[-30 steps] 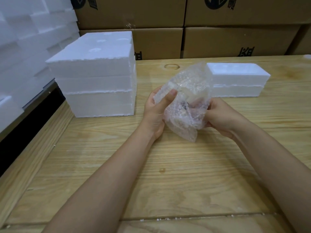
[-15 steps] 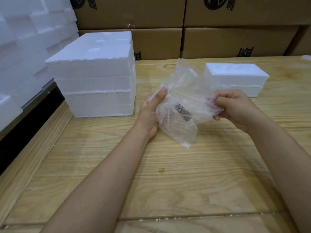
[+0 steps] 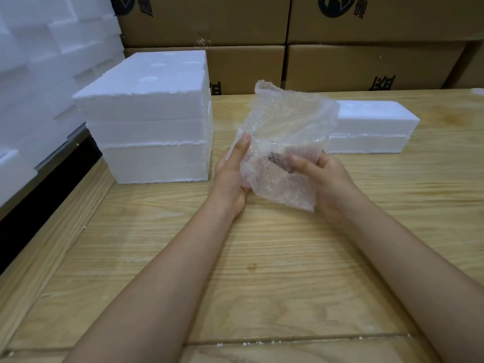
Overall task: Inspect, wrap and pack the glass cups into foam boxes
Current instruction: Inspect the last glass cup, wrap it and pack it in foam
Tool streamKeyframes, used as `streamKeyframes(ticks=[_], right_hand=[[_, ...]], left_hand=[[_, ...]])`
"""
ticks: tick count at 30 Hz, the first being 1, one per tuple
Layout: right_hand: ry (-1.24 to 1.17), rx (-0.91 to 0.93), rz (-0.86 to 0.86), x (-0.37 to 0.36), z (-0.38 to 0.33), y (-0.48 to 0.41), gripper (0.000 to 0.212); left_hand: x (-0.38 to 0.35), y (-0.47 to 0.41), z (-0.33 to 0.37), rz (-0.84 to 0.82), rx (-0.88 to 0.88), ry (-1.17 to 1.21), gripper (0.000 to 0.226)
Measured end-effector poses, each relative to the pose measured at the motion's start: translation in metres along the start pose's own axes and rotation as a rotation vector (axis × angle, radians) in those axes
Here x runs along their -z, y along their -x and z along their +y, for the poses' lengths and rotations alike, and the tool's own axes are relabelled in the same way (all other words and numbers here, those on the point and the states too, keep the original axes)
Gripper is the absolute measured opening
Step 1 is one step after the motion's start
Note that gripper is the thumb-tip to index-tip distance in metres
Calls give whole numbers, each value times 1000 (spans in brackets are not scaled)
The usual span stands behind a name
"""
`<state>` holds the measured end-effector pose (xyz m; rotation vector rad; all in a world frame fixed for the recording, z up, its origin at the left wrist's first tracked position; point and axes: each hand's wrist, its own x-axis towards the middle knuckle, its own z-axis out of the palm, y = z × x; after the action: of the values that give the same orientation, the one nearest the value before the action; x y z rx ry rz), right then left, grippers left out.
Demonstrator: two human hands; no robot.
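Observation:
A clear bubble-wrap sheet (image 3: 286,127) is folded loosely around a glass cup (image 3: 277,159), of which only a dark patterned patch shows through. I hold the bundle above the wooden table (image 3: 262,271). My left hand (image 3: 231,176) cradles its left side, thumb lying along the wrap. My right hand (image 3: 324,176) holds the right side, thumb pressed across the front. The top of the sheet stands up loose. A closed white foam box (image 3: 372,127) lies just behind to the right.
A stack of white foam boxes (image 3: 149,121) stands on the table at the left. More foam pieces (image 3: 39,61) pile up beyond the table's left edge. Brown cardboard cartons (image 3: 340,48) form a wall along the back.
The right hand came back onto the bundle, its thumb now across the front. The loose top of the sheet has opened up and stands taller. The left hand has hardly moved.

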<state>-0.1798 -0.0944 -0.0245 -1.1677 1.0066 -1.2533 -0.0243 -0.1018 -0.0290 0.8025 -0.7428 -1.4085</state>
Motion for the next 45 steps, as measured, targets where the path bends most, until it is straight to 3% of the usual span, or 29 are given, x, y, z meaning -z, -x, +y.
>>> streamKeyframes(ticks=[3,7,13,18,22,25,29,36,42,45], right_hand=[[-68,39,113,-13,-7,-11,4],[-29,95,98,-19,-21,-22,14],[216,119,74,-12,-30,-28,11],[289,88,6,-1,-34,-28,8],[269,79,15,1,-36,-29,9],[207,38,18,-1,-34,-28,9],[121,-29,58,-8,-30,-26,10],[22,-20,94,-9,-29,-25,15],[28,-55,50,-6,-24,-27,19],[140,-38,17,-8,-20,-24,6]], left_hand=[[1,-2,1,19,-38,-58,68],[2,-6,4,61,-98,-116,59],[7,-12,0,94,-252,-272,13],[9,-12,-1,166,-423,-456,12],[11,-12,-1,155,-463,-465,11],[9,-13,0,118,-419,-438,12],[4,-14,-5,9,-225,-324,6],[9,-17,-5,-107,-4,-188,32],[5,-13,-3,-79,50,-270,28],[1,-10,-2,-98,4,-285,33]])
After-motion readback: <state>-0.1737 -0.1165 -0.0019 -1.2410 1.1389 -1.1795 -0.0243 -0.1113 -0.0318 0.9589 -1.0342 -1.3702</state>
